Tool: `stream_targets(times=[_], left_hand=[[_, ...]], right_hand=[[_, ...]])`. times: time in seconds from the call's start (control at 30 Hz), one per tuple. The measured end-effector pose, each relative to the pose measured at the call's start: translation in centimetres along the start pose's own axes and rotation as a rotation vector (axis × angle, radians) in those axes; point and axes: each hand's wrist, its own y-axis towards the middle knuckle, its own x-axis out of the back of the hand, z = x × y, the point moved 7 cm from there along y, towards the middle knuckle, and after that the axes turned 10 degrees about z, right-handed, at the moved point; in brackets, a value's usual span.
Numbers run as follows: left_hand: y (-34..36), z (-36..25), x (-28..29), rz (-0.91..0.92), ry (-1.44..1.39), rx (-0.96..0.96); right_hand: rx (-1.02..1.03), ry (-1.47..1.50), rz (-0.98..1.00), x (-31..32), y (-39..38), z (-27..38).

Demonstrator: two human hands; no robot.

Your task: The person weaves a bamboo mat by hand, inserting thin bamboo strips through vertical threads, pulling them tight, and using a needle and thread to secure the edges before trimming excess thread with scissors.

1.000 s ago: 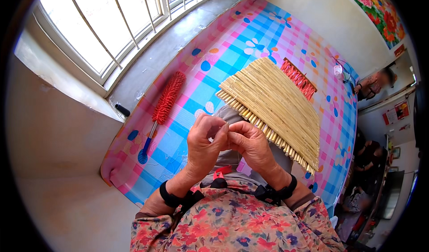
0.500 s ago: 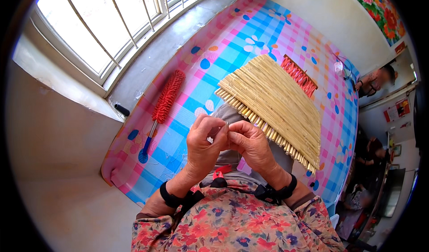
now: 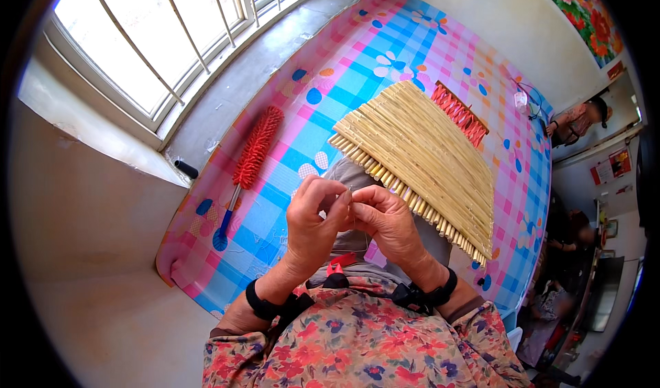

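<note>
Both hands meet near the body, left hand (image 3: 313, 216) and right hand (image 3: 385, 219) pinching something thin, maybe thread, between fingertips. The straw mat (image 3: 419, 158) lies just beyond. Fine fingerwork seems underway; next needs steady alignment.

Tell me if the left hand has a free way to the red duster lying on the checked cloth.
Probably yes. The left hand is pinched together with the right hand in front of the body; the red duster lies to its left with only bare checked cloth between.
</note>
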Motion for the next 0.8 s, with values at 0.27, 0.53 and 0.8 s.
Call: stream_targets(times=[0.27,0.53,0.8], left_hand=[[-0.3,1.8,-0.2,0.082,-0.227,0.162],[-0.2,1.7,-0.6,0.139,-0.382,0.195],[-0.1,-0.2,-0.8,0.175,0.051,-0.065]], right_hand=[[0.012,-0.051,0.014,0.0,0.0,0.1],[0.080,-0.329,-0.039,0.2,-0.2,1.5],[0.147,-0.426,-0.053,-0.4,-0.7,3.5]])
